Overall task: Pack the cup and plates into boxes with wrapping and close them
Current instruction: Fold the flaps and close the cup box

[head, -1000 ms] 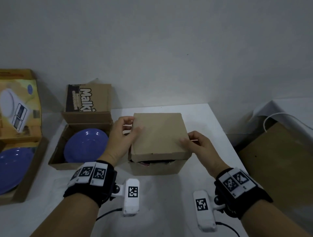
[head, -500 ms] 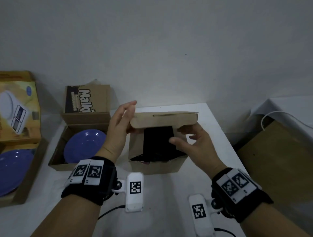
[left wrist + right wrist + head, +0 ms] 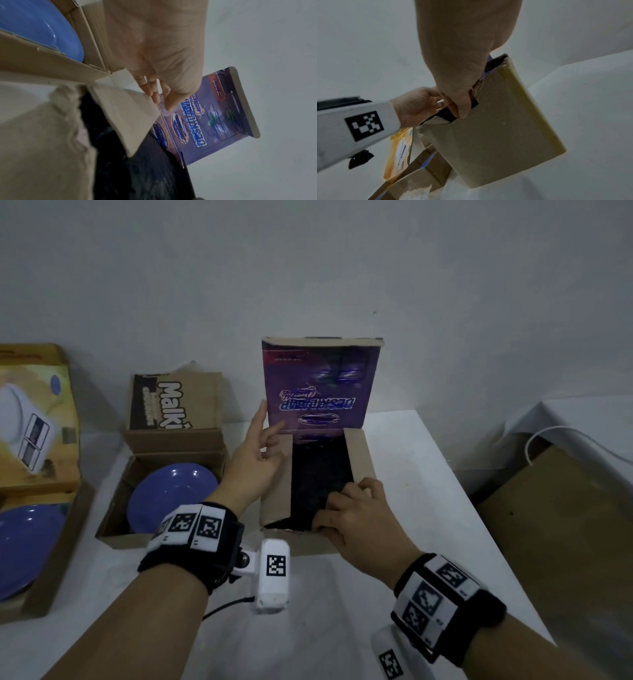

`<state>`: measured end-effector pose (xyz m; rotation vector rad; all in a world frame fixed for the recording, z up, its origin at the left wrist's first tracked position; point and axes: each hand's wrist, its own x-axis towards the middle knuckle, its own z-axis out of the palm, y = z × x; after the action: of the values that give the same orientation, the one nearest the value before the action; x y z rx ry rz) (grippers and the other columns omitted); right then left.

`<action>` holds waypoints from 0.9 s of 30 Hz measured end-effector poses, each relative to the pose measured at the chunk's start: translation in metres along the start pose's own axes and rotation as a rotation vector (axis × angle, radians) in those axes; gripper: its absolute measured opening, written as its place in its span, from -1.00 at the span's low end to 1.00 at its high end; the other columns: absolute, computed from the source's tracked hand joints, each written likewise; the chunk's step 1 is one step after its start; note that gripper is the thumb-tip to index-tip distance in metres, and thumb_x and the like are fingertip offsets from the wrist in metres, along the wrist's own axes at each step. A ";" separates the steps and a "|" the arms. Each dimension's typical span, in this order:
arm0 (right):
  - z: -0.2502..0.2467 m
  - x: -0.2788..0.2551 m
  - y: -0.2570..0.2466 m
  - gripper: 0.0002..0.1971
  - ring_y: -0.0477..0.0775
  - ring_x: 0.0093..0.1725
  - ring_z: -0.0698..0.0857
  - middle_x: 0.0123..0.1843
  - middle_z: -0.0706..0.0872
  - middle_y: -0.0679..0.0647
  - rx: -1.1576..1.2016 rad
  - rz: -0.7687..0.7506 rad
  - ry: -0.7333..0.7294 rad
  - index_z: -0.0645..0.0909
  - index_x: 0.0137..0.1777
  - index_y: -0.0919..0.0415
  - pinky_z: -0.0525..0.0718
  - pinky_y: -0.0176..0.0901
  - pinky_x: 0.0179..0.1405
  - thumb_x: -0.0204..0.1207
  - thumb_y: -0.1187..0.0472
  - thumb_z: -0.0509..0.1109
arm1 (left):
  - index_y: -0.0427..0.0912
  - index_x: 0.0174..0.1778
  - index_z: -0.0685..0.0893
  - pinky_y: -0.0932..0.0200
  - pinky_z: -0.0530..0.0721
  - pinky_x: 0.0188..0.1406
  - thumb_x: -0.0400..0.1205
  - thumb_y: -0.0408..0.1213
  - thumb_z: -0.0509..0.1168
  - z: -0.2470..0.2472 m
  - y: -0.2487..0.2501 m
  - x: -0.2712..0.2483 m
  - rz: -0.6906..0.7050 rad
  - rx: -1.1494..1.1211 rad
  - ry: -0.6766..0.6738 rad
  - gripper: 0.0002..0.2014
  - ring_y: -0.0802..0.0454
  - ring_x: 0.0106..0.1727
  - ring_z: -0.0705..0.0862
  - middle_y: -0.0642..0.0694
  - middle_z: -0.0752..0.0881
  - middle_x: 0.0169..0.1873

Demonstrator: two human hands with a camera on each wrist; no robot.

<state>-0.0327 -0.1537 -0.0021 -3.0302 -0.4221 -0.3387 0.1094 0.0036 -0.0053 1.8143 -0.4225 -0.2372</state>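
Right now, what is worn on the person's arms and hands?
Both forearms are bare, with no sleeves or gloves. Each wrist carries a black band topped with white tiles printed with black square codes. A white camera pod bearing another code hangs under the left wrist, with a thin black cable trailing from it; a similar pod hangs under the right.

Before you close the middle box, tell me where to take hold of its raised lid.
Pinch the lid at its free top edge, coming from the front or a free side. It stands upright, hinged at the box's far wall, so that edge probably swings down easiest.
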 end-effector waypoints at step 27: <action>-0.036 0.031 -0.034 -0.97 0.16 -0.04 0.63 -0.25 0.75 0.05 -0.284 0.069 -0.491 0.71 -0.22 0.05 0.29 0.28 0.42 0.40 0.17 0.44 | 0.05 0.63 0.22 0.35 0.14 0.44 0.61 -0.56 0.15 0.008 -0.022 -0.013 0.150 0.372 -0.007 -0.31 0.07 0.56 0.27 -0.10 0.38 0.52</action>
<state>-0.0207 -0.1161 0.0414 -3.3786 -0.3111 0.3961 0.0981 0.0065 -0.0291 2.1321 -0.6370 -0.0625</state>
